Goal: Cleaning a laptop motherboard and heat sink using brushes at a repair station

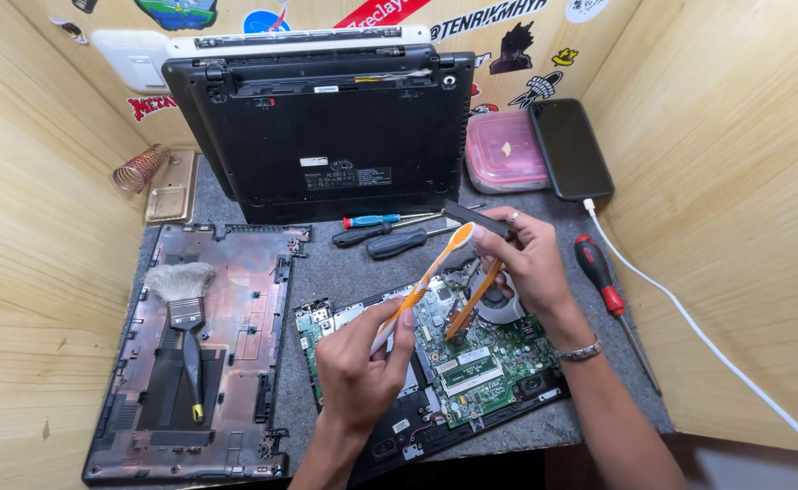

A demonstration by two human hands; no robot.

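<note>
Right now two hands are over one green circuit board (pixel 485 358), which sits in a laptop base at the near edge of the grey mat (pixel 363 268); the left hand (pixel 358 367) is pinched closed round the lower end of one orange-and-white toothbrush (pixel 424 283), whose head slants up to the right and meets the right hand (pixel 526 263); that hand is closed on a small dark flat part (pixel 476 218) between thumb and forefinger, and an orange stick (pixel 472 304) runs down from under it to the board, though how it is gripped I cannot tell; counting around them: four screwdrivers, three lying together behind the board (pixel 390 231) and one red-handled one (pixel 599 272) to the right; one paintbrush (pixel 184 304) resting on one bare laptop cover (pixel 236 299) to the left; one black laptop (pixel 326 127) leaning at the back; one pink box (pixel 503 150), one dark phone (pixel 570 150) with a white cable (pixel 689 318); the board's lower left is hidden under the left hand, and the fan beside the right wrist is hard to make out
</note>
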